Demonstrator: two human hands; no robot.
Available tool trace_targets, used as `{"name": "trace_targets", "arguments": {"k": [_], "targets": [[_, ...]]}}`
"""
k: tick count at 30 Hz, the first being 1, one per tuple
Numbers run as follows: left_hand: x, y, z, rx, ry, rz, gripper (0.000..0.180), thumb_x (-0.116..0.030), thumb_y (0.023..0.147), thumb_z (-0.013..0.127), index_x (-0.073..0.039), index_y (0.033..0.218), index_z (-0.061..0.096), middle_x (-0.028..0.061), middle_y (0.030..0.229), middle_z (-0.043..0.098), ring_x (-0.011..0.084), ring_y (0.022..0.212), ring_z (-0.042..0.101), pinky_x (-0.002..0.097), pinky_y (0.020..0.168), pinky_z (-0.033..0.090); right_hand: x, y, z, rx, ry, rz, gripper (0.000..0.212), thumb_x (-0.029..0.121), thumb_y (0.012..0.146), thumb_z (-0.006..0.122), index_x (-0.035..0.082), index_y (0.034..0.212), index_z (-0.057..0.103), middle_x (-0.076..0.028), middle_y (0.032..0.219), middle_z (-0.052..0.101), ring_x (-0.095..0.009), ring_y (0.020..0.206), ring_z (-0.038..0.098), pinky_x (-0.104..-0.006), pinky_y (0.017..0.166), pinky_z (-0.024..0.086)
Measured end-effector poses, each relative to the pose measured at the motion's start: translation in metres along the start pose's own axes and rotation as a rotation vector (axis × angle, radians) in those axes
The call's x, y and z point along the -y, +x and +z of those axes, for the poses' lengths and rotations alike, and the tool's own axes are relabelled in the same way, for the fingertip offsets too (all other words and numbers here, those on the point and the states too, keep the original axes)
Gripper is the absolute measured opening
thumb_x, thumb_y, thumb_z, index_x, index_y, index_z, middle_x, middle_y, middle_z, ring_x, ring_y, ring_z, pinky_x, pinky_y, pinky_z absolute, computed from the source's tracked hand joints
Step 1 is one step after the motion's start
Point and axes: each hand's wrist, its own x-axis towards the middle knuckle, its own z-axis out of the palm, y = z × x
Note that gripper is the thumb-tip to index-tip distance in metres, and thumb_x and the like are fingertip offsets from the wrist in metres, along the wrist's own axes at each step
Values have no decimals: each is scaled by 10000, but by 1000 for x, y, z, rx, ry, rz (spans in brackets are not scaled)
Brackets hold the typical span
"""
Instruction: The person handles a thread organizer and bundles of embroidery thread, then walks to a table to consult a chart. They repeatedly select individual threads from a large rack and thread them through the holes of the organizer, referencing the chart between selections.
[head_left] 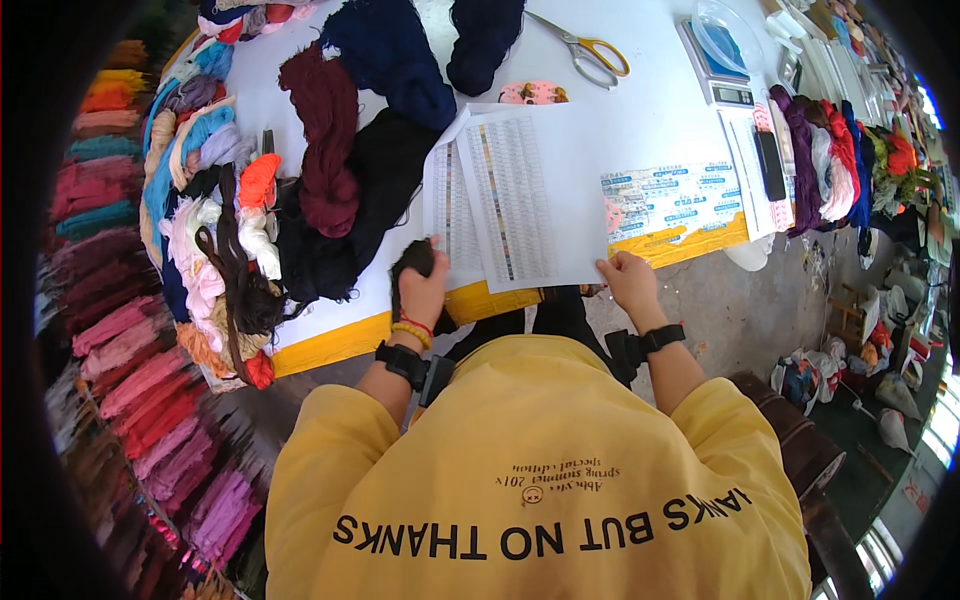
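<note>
Dark yarn bundle (413,260) clamped in grip of left hand (426,290), just left of printed sheet (572,205); bundle exposed along grip's left side. Sheet pinched at lower right corner by right hand (632,284), paper extending leftward from that grip over surface (655,115). Maroon skein (325,150) laid farther left of sheet.

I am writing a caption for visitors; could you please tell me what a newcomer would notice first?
The eye probably falls first on the yellow shirt, filling the lower middle. Next come the maroon yarn hank, upper left, and the small dark bundle in the left hand, beside the printed sheets.
</note>
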Motion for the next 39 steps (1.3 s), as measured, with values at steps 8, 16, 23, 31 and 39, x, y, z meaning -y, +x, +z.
{"name": "trace_targets", "arguments": {"k": [8, 16, 23, 31, 39], "targets": [[-38, 1, 32, 336, -99, 139, 281, -132, 751, 583, -24, 1009, 557, 71, 799, 580, 164, 725, 545, 269, 675, 436, 38, -9, 9, -48, -336, -292, 325, 361, 775, 528, 55, 665, 546, -139, 603, 570, -304, 588, 570, -397, 538, 445], [-62, 7, 73, 557, -305, -264, 289, -195, 739, 623, 22, 923, 571, 60, 727, 595, 110, 599, 550, 230, 537, 451, 73, -18, 11, -46, -403, -510, 338, 399, 742, 551, 84, 619, 535, -104, 543, 561, -272, 514, 569, -371, 481, 441], [-54, 5, 76, 552, -437, -295, 215, -197, 752, 618, 11, 809, 610, 39, 733, 602, 105, 635, 550, 224, 593, 441, 74, -14, 14, -42, -347, -634, 302, 381, 701, 589, 84, 652, 557, -69, 579, 562, -256, 565, 567, -366, 532, 427], [-55, 7, 79, 542, -504, -426, 256, -238, 718, 644, 15, 748, 622, 30, 673, 587, 93, 594, 516, 229, 545, 415, 66, -11, 11, -32, -215, -779, 281, 333, 654, 654, 82, 743, 564, -36, 761, 498, -211, 796, 511, -349, 672, 385], [-53, 7, 82, 561, -572, -520, 280, -256, 698, 676, 18, 721, 620, 46, 668, 587, 102, 583, 520, 229, 526, 413, 65, -11, 8, -50, -39, -822, 310, 332, 641, 679, 70, 705, 526, -41, 739, 489, -219, 767, 506, -341, 673, 389]]}}
